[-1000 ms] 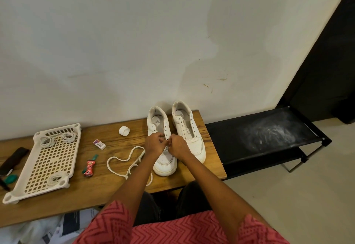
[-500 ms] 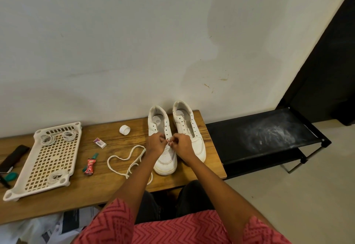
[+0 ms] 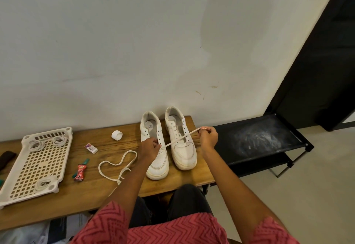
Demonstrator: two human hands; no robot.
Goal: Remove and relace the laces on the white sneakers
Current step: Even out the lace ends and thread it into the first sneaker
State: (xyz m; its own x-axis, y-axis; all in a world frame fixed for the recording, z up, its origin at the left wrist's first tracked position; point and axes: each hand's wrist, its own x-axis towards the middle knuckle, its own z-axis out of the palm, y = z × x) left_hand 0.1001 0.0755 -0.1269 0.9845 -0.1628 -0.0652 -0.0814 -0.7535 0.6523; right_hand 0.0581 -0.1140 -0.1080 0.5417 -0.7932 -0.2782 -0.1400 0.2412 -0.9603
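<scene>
Two white sneakers stand side by side on the wooden table [image 3: 99, 195], toes toward me: the left sneaker [image 3: 156, 157] and the right sneaker [image 3: 182, 147], both with bare eyelets. My left hand [image 3: 148, 148] rests on the left sneaker's eyelet area, fingers curled at the lace there. My right hand [image 3: 208, 136] pinches the lace end, held out to the right above the right sneaker. The white lace [image 3: 180, 139] runs taut between both hands. Its slack part [image 3: 115, 164] loops on the table left of the sneakers.
A white perforated tray [image 3: 38, 164] with coiled laces lies at the left. A white tape roll [image 3: 117, 135], an eraser [image 3: 91, 148] and a red tube [image 3: 80, 171] lie on the wood. A dusty black rack [image 3: 257, 140] stands right of the table; the wall is close behind.
My right hand has pulled away to the right from the left sneaker, drawing the lace out taut. My left hand stays at the left sneaker's eyelets.
</scene>
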